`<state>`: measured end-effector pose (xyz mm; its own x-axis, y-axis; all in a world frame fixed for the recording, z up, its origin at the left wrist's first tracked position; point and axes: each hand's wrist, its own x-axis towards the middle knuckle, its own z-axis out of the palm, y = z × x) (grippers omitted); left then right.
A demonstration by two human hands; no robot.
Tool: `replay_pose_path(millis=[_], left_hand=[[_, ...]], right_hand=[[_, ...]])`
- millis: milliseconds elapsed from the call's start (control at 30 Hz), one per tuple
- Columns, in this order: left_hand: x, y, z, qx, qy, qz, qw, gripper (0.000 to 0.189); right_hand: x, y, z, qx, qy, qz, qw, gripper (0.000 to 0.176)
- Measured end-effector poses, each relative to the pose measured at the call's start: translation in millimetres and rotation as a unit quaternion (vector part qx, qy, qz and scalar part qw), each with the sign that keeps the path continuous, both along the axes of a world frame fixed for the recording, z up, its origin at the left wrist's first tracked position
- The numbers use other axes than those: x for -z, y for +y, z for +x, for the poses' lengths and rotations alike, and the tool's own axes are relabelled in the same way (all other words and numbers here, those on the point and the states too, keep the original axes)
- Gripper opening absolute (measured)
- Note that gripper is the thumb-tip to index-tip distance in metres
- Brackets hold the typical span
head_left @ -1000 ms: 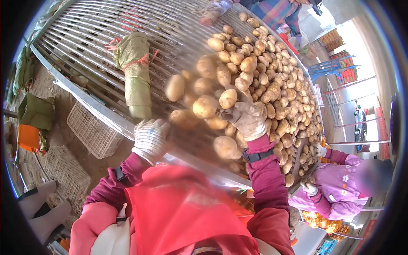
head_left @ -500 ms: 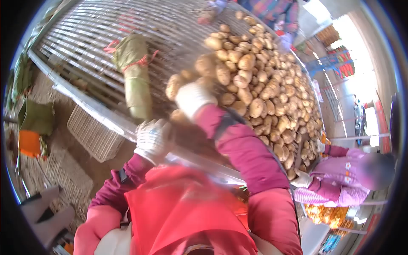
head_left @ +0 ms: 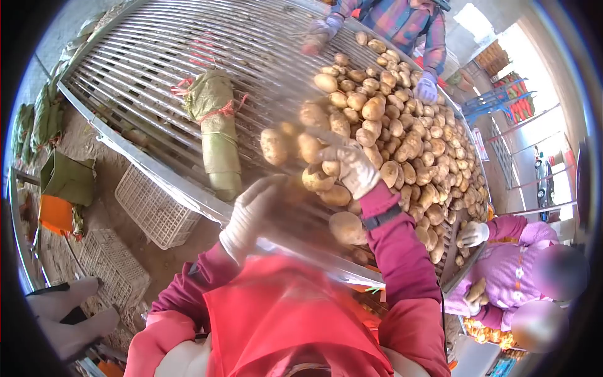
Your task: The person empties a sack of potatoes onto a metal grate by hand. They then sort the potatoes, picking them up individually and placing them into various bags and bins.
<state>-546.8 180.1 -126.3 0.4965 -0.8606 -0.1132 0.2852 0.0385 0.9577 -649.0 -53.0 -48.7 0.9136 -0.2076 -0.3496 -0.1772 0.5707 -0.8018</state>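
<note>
My right hand (head_left: pixel 355 164), in a soiled white glove, reaches over the near edge of a large potato pile (head_left: pixel 408 138) on the slatted metal table (head_left: pixel 138 69). Its fingers are spread onto a potato (head_left: pixel 310 148), and more potatoes lie right below them. My left hand (head_left: pixel 250 217), gloved in white, is above the table's front edge. Motion smears its fingers, and a blurred brownish shape beside them cannot be made out. A rolled bundle of green sacks (head_left: pixel 220 135), tied with red string, lies to the left of both hands.
Across the table a person in a plaid shirt (head_left: pixel 392 26) reaches toward the potatoes. At the right stands another person in purple checks (head_left: pixel 502 270). Plastic crates (head_left: pixel 157 204), a green container (head_left: pixel 68 178) and an orange one (head_left: pixel 55 215) are on the floor at left.
My right hand has moved right and a little down, and its fingers now show spread. My left hand has shifted slightly right. The person at the right now has a potato in one hand.
</note>
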Motion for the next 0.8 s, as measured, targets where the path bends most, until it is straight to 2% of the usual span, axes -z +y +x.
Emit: replay_pose_path(millis=[67,100,200,233,333,367,400,433,467,500,567,600,633,667,733,767,800], left_hand=[[-11.8,-18.8,-10.4,0.020,0.175,-0.054,0.983,0.055],[-14.7,-27.4,-16.5,0.026,0.279,-0.077,0.957,0.060],[-22.7,-38.2,-30.6,0.043,0.329,-0.115,0.936,0.067],[-26.9,-43.1,-35.1,0.024,0.371,-0.115,0.921,0.065],[-9.9,-52.8,-41.7,0.056,0.458,-0.148,0.875,0.063],[-11.1,-57.8,-42.4,0.050,0.375,-0.140,0.915,0.062],[-12.3,-62.6,-43.3,0.039,0.290,-0.127,0.948,0.061],[-4.2,-60.4,-43.0,0.047,0.241,-0.104,0.964,0.061],[-6.8,-58.6,-45.4,0.044,0.311,-0.088,0.945,0.060],[-11.3,-57.1,-47.7,0.036,0.381,-0.070,0.921,0.060],[-31.3,-54.0,-53.7,0.062,0.388,-0.044,0.919,0.059],[-35.9,-53.0,-55.9,0.074,0.390,-0.031,0.917,0.059],[-21.1,-52.7,-57.1,0.069,0.393,0.010,0.917,0.056],[-31.6,-54.8,-59.7,0.042,0.388,0.022,0.920,0.055],[-62.2,-59.7,-65.8,-0.014,0.378,0.049,0.924,0.053],[-59.7,-61.5,-63.4,-0.012,0.386,0.031,0.922,0.050],[-59.6,-62.8,-61.0,-0.020,0.380,0.031,0.924,0.050]], right_hand=[[10.9,5.3,-9.6,0.032,-0.044,0.034,0.998,0.055],[13.3,7.1,-13.0,0.042,-0.067,0.037,0.996,0.058],[12.0,16.0,-20.5,0.058,-0.138,0.025,0.988,0.066],[16.4,11.2,-27.5,0.038,-0.110,-0.049,0.992,0.071],[2.2,55.2,-35.8,0.042,-0.059,-0.225,0.972,0.080],[13.2,56.9,-38.1,-0.010,-0.091,-0.424,0.901,0.079],[20.2,57.6,-39.4,-0.064,-0.117,-0.602,0.787,0.079],[22.4,53.1,-43.4,-0.064,-0.097,-0.519,0.847,0.074],[20.7,49.5,-46.1,-0.053,-0.075,-0.432,0.897,0.069],[16.7,30.6,-48.1,-0.023,-0.063,-0.378,0.923,0.066],[9.3,-18.3,-44.2,-0.003,0.053,-0.533,0.844,0.058],[10.2,-48.1,-37.3,-0.012,0.150,-0.710,0.688,0.053],[26.9,-74.3,-36.0,-0.001,0.187,-0.785,0.591,0.050],[45.6,-92.5,-34.4,0.011,0.220,-0.846,0.485,0.049],[56.7,-101.1,-28.9,-0.033,0.242,-0.856,0.455,0.046],[61.8,-104.9,-26.2,-0.056,0.253,-0.860,0.439,0.045],[70.0,-114.6,-25.4,-0.021,0.210,-0.737,0.642,0.044]])
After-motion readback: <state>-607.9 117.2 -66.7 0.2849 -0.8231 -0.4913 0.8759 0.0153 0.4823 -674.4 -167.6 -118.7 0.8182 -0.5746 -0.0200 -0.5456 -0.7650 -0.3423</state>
